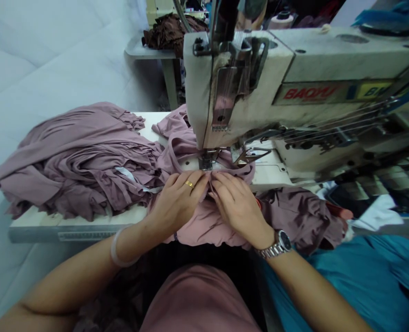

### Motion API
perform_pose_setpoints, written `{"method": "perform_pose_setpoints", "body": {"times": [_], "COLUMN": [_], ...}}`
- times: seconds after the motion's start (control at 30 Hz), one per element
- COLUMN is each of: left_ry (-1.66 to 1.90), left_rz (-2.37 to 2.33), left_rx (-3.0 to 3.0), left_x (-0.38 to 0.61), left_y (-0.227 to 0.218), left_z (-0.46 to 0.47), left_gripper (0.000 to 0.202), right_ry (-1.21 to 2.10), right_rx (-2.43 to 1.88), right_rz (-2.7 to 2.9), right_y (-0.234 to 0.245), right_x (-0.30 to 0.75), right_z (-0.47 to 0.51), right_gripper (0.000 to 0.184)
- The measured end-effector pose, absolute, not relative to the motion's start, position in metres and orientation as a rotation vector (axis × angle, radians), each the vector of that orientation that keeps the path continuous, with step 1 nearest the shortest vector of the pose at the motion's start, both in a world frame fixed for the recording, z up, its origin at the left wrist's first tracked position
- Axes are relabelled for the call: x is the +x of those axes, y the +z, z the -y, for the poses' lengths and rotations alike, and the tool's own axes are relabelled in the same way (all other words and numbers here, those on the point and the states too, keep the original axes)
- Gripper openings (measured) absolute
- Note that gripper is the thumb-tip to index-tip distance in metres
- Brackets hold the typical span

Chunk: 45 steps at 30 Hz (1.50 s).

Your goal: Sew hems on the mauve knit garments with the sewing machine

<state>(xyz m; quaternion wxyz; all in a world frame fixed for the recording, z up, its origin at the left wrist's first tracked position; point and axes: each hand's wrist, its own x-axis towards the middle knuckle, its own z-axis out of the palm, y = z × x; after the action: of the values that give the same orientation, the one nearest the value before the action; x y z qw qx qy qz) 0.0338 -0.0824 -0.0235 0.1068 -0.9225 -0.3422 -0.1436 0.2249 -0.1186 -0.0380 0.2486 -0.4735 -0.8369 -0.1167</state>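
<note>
A mauve garment (176, 150) lies around the needle area of a white sewing machine (239, 83), part of it looped behind the presser foot (207, 162). Just in front of the foot, my left hand (181, 198) presses the fabric edge with its fingers together; a gold ring is on one finger. My right hand (237, 203), a metal watch on its wrist, pinches a fold of the same fabric close beside the left fingertips. Pinkish cloth (204, 226) hangs beneath both hands at the table edge. The fingertips partly hide the fabric edge.
A large heap of mauve fabric pieces (83, 157) covers the left of the machine table (34, 226). Darker cloth (301, 216) bunches at the right, above teal fabric (373, 276). Brown cloth (168, 34) sits on a stand behind. A white sheeted surface (52, 60) borders the left.
</note>
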Motion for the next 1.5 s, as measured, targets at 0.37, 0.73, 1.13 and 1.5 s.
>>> {"method": "perform_pose_setpoints", "body": {"times": [0.37, 0.73, 1.13, 1.5], "left_ry": [-0.409, -0.565, -0.779, -0.743], "left_rz": [1.028, 0.854, 0.816, 0.898], "left_rx": [-2.666, -2.745, -2.803, -2.812], "left_x": [0.037, 0.029, 0.03, 0.036], "left_y": [-0.025, -0.018, -0.018, -0.018], "left_z": [0.072, 0.065, 0.06, 0.051], "left_gripper": [0.043, 0.028, 0.018, 0.028], "right_ry": [-0.286, -0.31, -0.196, -0.13], "right_rx": [-1.38, -1.261, -1.268, -1.32], "right_rz": [2.264, 2.294, 2.193, 2.208], "right_y": [-0.035, -0.037, -0.029, -0.029], "right_x": [0.22, 0.227, 0.222, 0.224], "right_z": [0.104, 0.101, 0.099, 0.089], "right_gripper": [0.036, 0.033, 0.022, 0.031]}}
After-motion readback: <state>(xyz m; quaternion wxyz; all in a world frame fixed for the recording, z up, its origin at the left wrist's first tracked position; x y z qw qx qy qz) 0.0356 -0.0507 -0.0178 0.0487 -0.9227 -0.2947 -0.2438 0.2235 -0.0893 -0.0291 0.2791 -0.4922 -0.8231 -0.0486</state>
